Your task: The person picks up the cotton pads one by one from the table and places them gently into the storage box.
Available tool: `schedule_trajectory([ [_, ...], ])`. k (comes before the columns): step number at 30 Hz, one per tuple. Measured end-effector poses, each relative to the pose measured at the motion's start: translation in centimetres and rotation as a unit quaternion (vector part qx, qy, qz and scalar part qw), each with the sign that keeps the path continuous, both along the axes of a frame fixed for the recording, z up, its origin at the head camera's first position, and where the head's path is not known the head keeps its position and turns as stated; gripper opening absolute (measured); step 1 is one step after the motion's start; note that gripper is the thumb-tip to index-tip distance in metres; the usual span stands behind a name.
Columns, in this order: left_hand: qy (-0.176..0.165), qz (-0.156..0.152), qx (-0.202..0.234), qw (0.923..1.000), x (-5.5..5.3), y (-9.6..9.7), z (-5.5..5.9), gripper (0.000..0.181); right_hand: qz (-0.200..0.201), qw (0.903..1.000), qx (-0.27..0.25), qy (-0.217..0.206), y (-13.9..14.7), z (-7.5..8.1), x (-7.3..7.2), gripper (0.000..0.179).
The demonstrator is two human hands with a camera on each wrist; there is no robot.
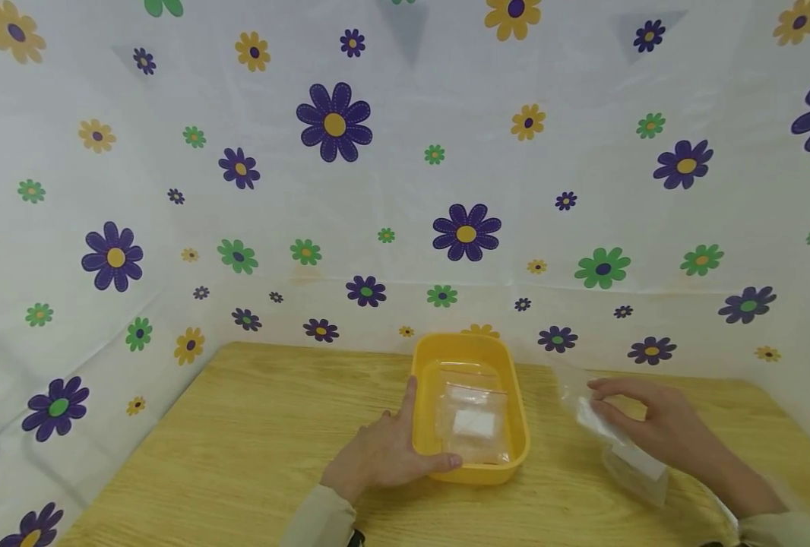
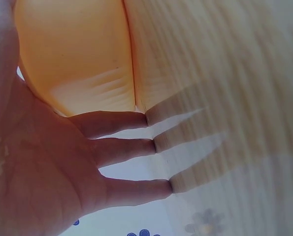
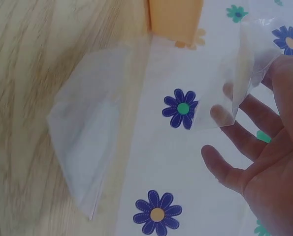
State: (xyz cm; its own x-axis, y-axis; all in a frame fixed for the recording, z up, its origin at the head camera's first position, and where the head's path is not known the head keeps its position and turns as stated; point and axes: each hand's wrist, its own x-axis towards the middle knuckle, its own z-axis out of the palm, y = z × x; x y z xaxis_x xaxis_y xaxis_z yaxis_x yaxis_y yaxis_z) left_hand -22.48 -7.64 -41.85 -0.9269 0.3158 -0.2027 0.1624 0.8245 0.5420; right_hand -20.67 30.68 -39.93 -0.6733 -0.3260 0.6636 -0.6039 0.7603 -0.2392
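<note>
A yellow plastic tray [image 1: 523, 456] sits on the table, with clear zip bags [image 1: 476, 448] inside; a white piece [image 1: 474, 423] shows in the top one. My left hand [image 1: 384, 456] rests against the tray's left side. Its thumb lies over the near rim, and in the left wrist view its straight, spread fingers [image 2: 121, 152] reach down to the tabletop. Right of the tray, my right hand [image 1: 665, 425] pinches a clear plastic bag [image 3: 244, 73] between thumb and index finger. Below that hand, another see-through bag part [image 3: 87, 132] holds something white.
The wood-grain table [image 1: 261, 425] runs back to a white cloth [image 1: 391, 190] printed with purple, yellow and green flowers. This cloth stands behind and on both sides. The tray's far end lies near the back edge of the table.
</note>
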Motion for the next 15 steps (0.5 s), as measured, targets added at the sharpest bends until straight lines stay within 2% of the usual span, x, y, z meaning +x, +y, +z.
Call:
schedule_trajectory([
  [3,0.0,-0.001,-0.001,1.0,0.0,0.0,0.0,0.135,0.001,1.0,0.002,0.001,-0.7,0.2,0.0,0.042],
  [10,0.001,-0.003,-0.005,1.0,-0.1,0.0,0.0,0.136,-0.004,0.9996,0.006,-0.029,-2.4,0.6,-0.4,0.037],
  [15,-0.003,-0.004,-0.005,1.0,-0.1,0.0,0.0,0.136,0.003,0.9996,0.005,-0.026,-3.7,1.0,-0.8,0.034],
])
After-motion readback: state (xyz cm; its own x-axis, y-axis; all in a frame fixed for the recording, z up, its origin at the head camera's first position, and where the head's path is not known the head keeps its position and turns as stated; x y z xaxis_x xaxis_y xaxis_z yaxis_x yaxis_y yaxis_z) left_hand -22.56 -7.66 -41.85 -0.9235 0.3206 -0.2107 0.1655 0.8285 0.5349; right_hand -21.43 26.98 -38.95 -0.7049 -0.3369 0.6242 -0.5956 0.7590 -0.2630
